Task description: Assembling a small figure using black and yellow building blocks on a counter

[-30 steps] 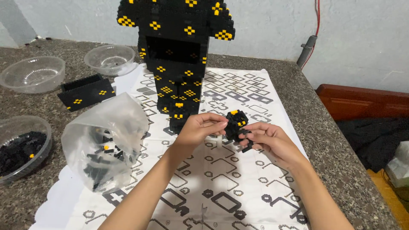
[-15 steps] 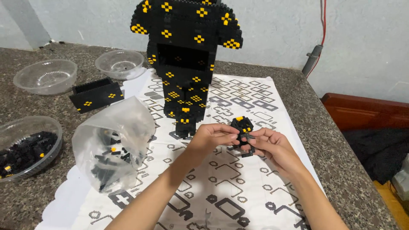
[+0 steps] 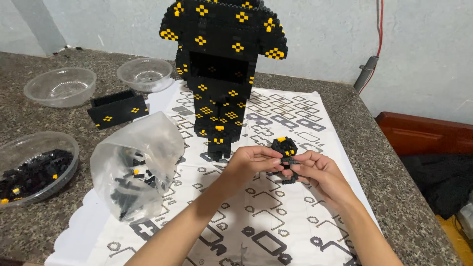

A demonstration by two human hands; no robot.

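Two hands pinch a small black-and-yellow brick assembly over a printed sheet.

The left hand and right hand both close their fingertips on the small black-and-yellow brick assembly, held just above the white printed instruction sheet, near the foot of the tall black brick model with yellow dots. To the left lies a clear plastic bag of black bricks; further left sits a clear plastic bowl of black pieces on the speckled stone counter.

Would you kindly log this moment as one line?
left hand: grips brick piece | right hand: grips same piece | beside: brick figure, bag
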